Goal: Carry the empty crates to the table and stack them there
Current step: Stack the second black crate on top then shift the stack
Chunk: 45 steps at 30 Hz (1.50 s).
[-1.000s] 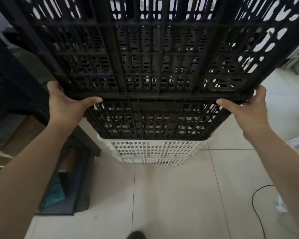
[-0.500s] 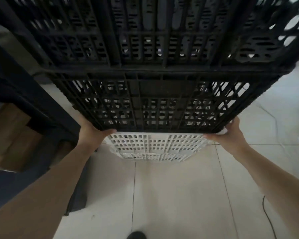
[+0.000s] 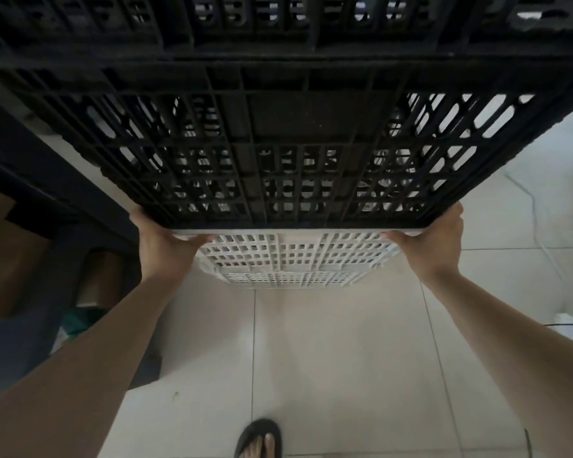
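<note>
The person holds a stack of ventilated plastic crates out in front, above the tiled floor [image 3: 328, 358]. A white crate [image 3: 288, 259] sits at the bottom, with a black crate [image 3: 278, 143] directly on it and a further black crate [image 3: 278, 24] above, filling the view from 9 through 12 to 3 o'clock.

The left hand [image 3: 161, 249] grips the white crate's rim corner at 9 o'clock of the stack, fingers closed around the edge and thumb lying along the rim. The right hand [image 3: 434, 242] mirrors this at 3 o'clock, fingers wrapped out of sight behind the rim.

Handling, as a judgement: lattice walls and no visible contents suggest a light load, but a bulky one. The moulded ribs look stiff, so little flex is expected. The smooth plastic may slip, and the upper crates rest on the lower one without any visible lock, so tilting could shift them. Gripping the bottom rim at opposite corners is the sound hold.

Clearance: a dark table or shelf frame [image 3: 47, 200] stands close at 9 to 10 o'clock, with cardboard boxes [image 3: 10, 259] beneath it. A white cable [image 3: 536, 226] trails across the floor at 3 o'clock. One sandalled foot [image 3: 260, 438] shows at 6 o'clock. Open floor lies ahead and to the right; the stack blocks the forward view
</note>
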Each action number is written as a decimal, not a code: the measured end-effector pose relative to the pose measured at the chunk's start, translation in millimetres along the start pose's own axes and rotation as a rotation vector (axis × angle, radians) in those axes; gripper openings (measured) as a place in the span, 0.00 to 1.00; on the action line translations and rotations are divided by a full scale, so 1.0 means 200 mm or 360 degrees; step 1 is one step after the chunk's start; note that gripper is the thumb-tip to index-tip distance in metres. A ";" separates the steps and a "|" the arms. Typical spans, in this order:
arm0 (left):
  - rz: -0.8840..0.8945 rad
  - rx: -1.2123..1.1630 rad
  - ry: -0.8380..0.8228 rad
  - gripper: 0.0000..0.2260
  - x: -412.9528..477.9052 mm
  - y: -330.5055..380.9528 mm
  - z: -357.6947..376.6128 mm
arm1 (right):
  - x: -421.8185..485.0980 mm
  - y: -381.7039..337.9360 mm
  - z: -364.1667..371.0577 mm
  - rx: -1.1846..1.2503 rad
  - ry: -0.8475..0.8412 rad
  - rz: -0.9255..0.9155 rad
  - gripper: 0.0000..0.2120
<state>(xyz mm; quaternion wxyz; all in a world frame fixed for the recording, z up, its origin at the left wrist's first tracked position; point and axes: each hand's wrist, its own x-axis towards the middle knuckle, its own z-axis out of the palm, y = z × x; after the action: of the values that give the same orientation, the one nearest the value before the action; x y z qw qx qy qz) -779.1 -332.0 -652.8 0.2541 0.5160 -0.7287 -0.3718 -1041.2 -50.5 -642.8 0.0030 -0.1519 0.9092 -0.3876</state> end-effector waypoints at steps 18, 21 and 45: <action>0.0035 0.0047 0.0121 0.36 -0.03 0.01 -0.02 | 0.04 -0.04 -0.05 -0.0209 0.0034 0.0056 0.48; 0.0062 0.0028 0.0149 0.38 -0.03 0.01 -0.01 | 0.04 -0.03 -0.06 -0.0246 0.0068 0.0039 0.48; -0.0527 -0.0143 -0.0039 0.40 0.02 -0.94 0.58 | -0.11 0.82 0.74 0.0403 -0.0283 0.0690 0.42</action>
<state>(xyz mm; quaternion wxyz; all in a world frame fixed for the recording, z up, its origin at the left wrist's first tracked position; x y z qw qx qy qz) -761.9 -338.6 -872.2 0.2032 0.6126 -0.6194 -0.4469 -1047.1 -41.5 -863.5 0.1849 0.0144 0.8610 -0.4736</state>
